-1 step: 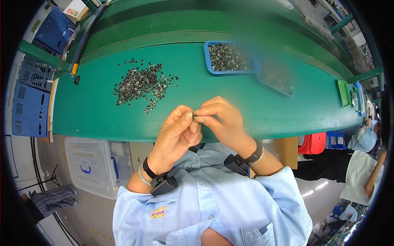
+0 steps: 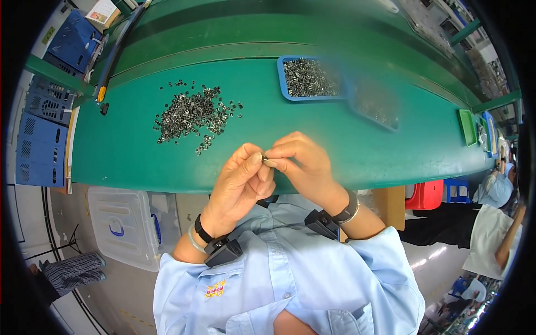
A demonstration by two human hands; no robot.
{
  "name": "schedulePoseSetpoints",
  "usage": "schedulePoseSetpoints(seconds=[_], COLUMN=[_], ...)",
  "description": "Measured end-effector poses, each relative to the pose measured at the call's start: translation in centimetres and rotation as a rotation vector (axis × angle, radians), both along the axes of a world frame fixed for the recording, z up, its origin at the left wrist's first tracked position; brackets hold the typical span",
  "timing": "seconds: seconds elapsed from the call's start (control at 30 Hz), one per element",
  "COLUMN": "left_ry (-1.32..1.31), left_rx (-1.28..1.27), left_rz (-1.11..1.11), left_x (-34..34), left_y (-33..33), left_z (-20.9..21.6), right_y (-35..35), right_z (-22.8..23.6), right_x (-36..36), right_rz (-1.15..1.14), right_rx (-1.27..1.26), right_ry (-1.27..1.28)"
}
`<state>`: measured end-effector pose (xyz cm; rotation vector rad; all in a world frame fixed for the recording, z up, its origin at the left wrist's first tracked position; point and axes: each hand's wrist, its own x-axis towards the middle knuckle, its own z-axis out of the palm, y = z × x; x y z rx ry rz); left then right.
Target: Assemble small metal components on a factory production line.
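Observation:
Close to the table's front edge, my left hand [image 2: 244, 176] and my right hand [image 2: 301, 162] meet fingertip to fingertip. Between them they pinch one small dark part [image 2: 264, 158], shiny and mostly covered by the fingers, so its exact shape is hidden. Beyond my left hand, a loose pile of small black and silvery parts [image 2: 192, 114] is spread on the green tabletop [image 2: 134, 159]. Farther off to the right, a blue tray [image 2: 283, 89] holds many similar small parts. Beside it a second tray [image 2: 377, 106] with parts is blurred by a hazy patch.
A green tray [image 2: 468, 127] stands at the table's far right end. Blue crates [image 2: 40, 148] are stacked at the left. Below the table edge are a clear lidded bin [image 2: 124, 226], a cardboard box [image 2: 389, 206] and a red stool [image 2: 425, 195]. Other people sit at the right.

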<state>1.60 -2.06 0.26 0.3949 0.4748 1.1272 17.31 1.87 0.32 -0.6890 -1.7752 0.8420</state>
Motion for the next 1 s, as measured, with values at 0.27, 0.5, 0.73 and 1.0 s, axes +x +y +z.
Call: schedulePoseSetpoints(seconds=[0.27,0.5,0.73,1.0], left_ry=[0.093,0.152,0.213,0.235], left_rx=[0.029,0.015,0.016,0.018], left_rz=[-0.013,0.024,0.031,0.02], left_x=[-0.4,-0.5,-0.4,-0.9], left_y=[0.1,0.0,0.1,0.3], left_z=[0.4,0.4,0.8,0.3], right_y=[-0.1,0.0,0.1,1.2], right_z=[-0.2,-1.1,-1.0,-0.1], right_x=[-0.1,-0.5,-0.3,0.7], right_rz=[-0.008,0.006,0.039,-0.034], right_rx=[-0.001,-0.081,-0.19,-0.167], right_ry=[-0.033,0.038,0.096,0.001])
